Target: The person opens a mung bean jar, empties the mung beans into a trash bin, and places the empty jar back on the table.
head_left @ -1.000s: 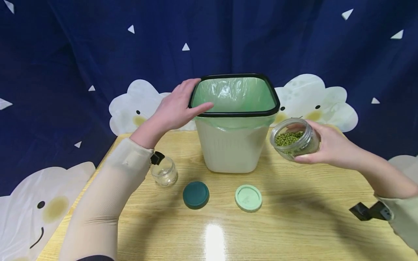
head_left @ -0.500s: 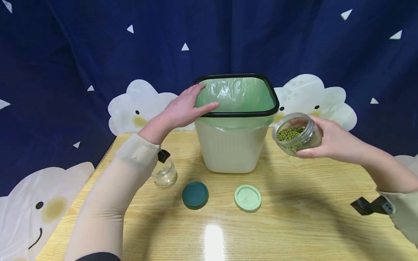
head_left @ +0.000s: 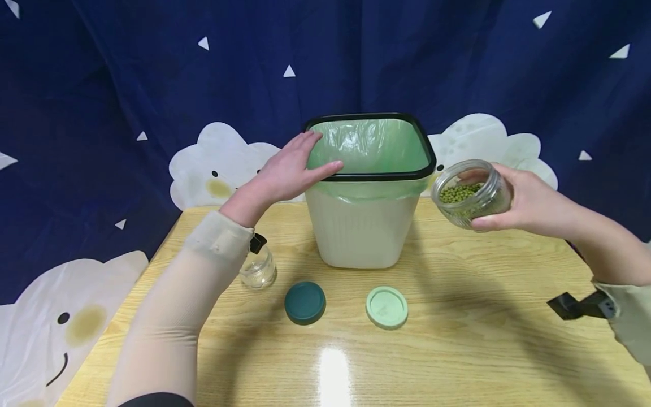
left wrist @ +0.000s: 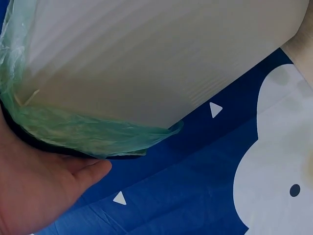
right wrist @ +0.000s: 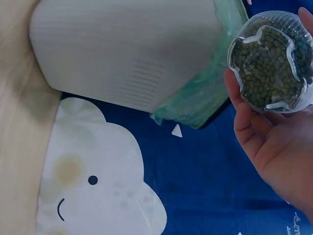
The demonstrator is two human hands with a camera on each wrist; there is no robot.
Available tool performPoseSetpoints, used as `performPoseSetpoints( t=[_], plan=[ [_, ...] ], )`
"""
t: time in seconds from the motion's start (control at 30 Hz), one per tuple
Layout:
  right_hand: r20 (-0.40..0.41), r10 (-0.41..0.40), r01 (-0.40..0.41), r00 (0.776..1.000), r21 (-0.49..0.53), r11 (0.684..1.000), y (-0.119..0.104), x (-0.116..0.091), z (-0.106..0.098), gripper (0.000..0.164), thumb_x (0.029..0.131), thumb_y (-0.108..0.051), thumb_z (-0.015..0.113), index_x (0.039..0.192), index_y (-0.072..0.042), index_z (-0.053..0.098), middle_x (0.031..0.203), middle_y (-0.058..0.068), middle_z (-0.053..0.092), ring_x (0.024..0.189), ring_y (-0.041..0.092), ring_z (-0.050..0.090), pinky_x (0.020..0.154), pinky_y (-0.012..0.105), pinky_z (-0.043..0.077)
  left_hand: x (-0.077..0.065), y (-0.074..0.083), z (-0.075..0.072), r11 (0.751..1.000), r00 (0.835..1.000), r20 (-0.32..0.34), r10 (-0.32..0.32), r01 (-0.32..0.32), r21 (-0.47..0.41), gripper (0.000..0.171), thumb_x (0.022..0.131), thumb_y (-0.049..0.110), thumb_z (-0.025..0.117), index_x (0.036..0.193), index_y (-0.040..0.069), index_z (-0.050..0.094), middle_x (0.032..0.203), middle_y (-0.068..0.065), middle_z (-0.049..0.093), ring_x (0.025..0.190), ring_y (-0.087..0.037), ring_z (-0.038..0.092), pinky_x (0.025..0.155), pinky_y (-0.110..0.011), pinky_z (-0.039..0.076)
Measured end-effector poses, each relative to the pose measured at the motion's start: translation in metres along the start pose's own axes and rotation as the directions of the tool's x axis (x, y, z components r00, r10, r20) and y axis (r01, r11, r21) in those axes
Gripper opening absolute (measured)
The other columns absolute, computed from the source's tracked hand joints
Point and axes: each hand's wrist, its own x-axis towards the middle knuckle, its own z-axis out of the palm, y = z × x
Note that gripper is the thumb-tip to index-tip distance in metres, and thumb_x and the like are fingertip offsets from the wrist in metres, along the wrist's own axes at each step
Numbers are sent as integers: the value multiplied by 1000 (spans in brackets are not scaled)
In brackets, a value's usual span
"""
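Observation:
My right hand (head_left: pixel 534 200) grips a clear jar (head_left: pixel 500 198) part-filled with small green beans (head_left: pixel 460 193). The jar is lidless and tilted, its mouth towards the bin and the camera. In the right wrist view the beans (right wrist: pixel 266 68) show through the jar's base, with fingers around its side. Between the hands stands a white trash bin (head_left: pixel 361 232) with a black rim (head_left: pixel 376 177) and a green bag (head_left: pixel 366 144) lining it. My left hand (head_left: pixel 287 172) lies at the rim's left corner, fingers extended and thumb spread; in the left wrist view this hand (left wrist: pixel 44 191) touches the rim.
On the wooden table (head_left: pixel 458 350) in front of the bin lie a dark teal lid (head_left: pixel 305 303) and a pale green lid (head_left: pixel 387 307). A second glass jar (head_left: pixel 258 271) stands partly behind the left wrist. A blue curtain (head_left: pixel 325 56) hangs behind.
My right hand has lifted the jar slightly up and to the right, still tilted. My left hand has shifted a little to the right along the bin's rim.

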Motion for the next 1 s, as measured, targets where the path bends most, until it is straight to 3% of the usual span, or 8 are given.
performPoseSetpoints(
  t=[0.17,0.33,0.43,0.8,1.0],
  plan=[
    [-19,-2,3,1000,27,1000,-3,10,-11,72,70,-7,85,134,-8,52,121,10,60,100,1,50,77,13,36,1,-1,1,1000,1000,-6,7,-7,10,89,91,69,43,154,10,23,159,-11,19,146,-22,12,116,-42,17],
    [-60,-58,61,997,60,996,-7,25,-21,67,72,-2,82,132,-7,53,115,-10,59,101,2,51,78,11,37,1,-1,2,999,1000,-7,26,-26,27,88,92,68,41,154,8,22,159,-13,18,146,-23,12,116,-40,16],
    [-76,-82,88,994,77,993,-11,34,-26,64,76,-3,80,133,-7,53,115,-15,58,101,4,52,77,11,38,1,0,3,999,1000,-7,28,-27,35,87,93,67,41,154,7,22,159,-13,17,146,-24,13,116,-40,16],
    [-126,-40,55,991,117,992,-30,75,-38,58,83,-15,75,135,-7,52,113,-5,60,95,10,53,75,16,39,-2,0,6,992,997,-62,46,-38,124,84,94,66,39,151,4,31,156,-18,24,144,-27,20,113,-43,25],
    [-146,-34,51,989,116,992,-46,102,-39,58,83,-20,75,133,-3,52,111,-1,61,93,12,51,73,20,38,-3,-1,5,990,997,-61,43,-34,137,84,95,65,39,150,2,33,155,-20,25,144,-29,20,114,-43,24]
  ],
)
